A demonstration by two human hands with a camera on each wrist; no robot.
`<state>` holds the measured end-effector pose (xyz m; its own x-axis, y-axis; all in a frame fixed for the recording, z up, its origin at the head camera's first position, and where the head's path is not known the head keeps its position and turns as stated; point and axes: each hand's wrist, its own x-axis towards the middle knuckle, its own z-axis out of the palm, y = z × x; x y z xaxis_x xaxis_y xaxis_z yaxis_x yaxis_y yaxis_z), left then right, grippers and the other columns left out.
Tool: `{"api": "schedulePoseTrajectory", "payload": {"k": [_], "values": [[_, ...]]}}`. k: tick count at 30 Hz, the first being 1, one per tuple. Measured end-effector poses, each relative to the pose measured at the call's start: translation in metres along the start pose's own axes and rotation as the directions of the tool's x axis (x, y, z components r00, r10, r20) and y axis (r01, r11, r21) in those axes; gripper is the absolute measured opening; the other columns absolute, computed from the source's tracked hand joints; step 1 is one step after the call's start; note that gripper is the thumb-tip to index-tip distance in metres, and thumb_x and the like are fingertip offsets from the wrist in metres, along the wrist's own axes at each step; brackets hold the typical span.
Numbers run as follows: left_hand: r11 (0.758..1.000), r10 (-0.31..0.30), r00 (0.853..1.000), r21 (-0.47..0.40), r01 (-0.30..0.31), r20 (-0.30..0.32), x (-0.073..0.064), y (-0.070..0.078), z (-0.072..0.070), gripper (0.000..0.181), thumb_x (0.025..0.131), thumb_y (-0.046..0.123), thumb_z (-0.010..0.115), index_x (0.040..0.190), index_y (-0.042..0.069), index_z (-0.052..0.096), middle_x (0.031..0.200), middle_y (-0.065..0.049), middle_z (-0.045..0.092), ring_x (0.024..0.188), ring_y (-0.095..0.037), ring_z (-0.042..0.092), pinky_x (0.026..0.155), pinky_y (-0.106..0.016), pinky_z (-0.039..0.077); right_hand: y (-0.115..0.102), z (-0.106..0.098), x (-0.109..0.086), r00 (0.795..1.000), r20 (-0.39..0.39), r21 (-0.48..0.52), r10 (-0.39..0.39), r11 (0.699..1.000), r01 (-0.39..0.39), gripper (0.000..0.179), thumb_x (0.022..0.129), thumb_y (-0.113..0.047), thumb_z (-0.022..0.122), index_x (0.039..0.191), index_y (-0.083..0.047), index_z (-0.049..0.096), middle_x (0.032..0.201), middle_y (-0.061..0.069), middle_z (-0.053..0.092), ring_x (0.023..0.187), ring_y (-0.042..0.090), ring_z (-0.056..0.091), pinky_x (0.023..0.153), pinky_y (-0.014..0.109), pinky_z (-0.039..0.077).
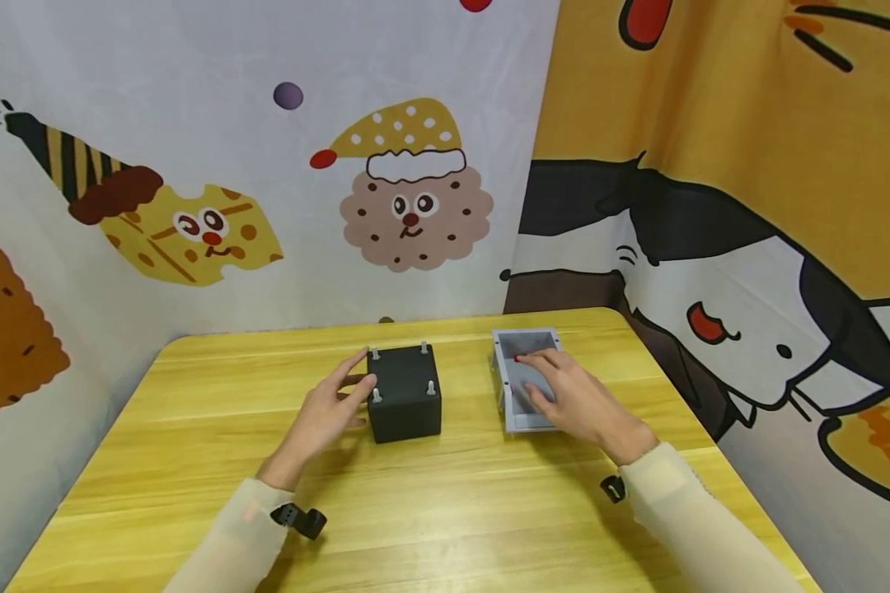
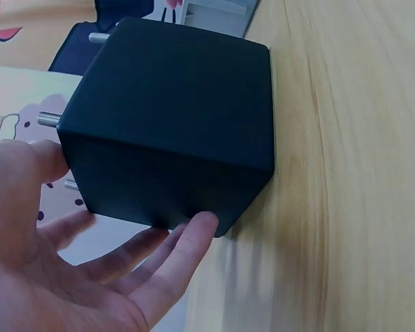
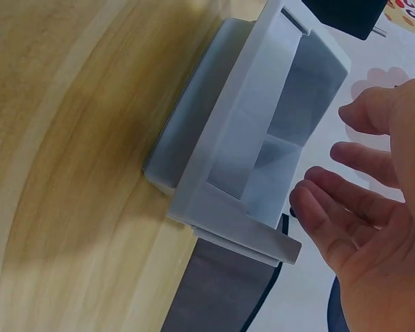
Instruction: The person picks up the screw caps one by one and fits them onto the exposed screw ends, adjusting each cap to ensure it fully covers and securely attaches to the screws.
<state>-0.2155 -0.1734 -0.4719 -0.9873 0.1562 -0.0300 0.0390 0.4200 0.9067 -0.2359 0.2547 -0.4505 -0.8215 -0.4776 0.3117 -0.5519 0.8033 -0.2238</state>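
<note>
Left hand [image 1: 325, 420] at black box [image 1: 406, 391] mid-frame, right hand [image 1: 582, 402] near grey box [image 1: 530, 423] right of centre, both with fingers [image 2: 176, 266] loosely spread.

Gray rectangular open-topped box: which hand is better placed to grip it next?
Probably the right hand: it's over the gray box, while the left hand is at the black cubic block.

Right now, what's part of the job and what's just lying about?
Likely job:
black box with four metal pegs, at left fingers
open grey rectangular plastic box, at right fingers

Just surroundings:
yellow wooden table
cartoon-printed cloth backdrop
</note>
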Motion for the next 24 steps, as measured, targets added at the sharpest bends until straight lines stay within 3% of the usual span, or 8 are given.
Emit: {"api": "schedulePoseTrajectory", "payload": {"k": [9,15,24], "values": [[0.999,-0.012,1.000,-0.044,0.012,0.016,-0.002,-0.002,-0.006,0.068,0.120,0.058,0.062,0.182,0.046,0.037,0.178,-0.028,0.052,0.150,-0.053,0.067,0.092,-0.050,0.076,-0.001,0.002,0.010,0.999,0.004,-0.026,-0.037,0.999,0.037,0.046,0.110,-0.018,0.082,0.152,-0.003,0.073,0.144,0.017,0.075,0.131,0.035,0.077,0.108,0.055,0.070],[0.997,-0.016,0.999,-0.081,0.019,0.035,-0.003,-0.002,-0.007,0.070,0.120,0.058,0.063,0.182,0.047,0.035,0.180,-0.030,0.049,0.156,-0.055,0.062,0.095,-0.052,0.075,0.001,0.002,0.016,0.997,0.021,-0.054,-0.068,0.996,0.069,0.042,0.107,-0.014,0.085,0.146,0.001,0.077,0.136,0.018,0.078,0.120,0.034,0.079,0.100,0.051,0.072],[0.995,-0.014,0.999,-0.101,0.019,0.047,0.002,-0.002,-0.001,0.069,0.120,0.057,0.063,0.182,0.048,0.035,0.180,-0.029,0.048,0.158,-0.056,0.059,0.097,-0.054,0.074,0.008,-0.001,0.026,0.988,0.118,-0.069,-0.102,0.992,0.110,0.032,0.105,-0.009,0.086,0.134,0.004,0.082,0.128,0.020,0.082,0.109,0.031,0.082,0.090,0.043,0.073]]}}
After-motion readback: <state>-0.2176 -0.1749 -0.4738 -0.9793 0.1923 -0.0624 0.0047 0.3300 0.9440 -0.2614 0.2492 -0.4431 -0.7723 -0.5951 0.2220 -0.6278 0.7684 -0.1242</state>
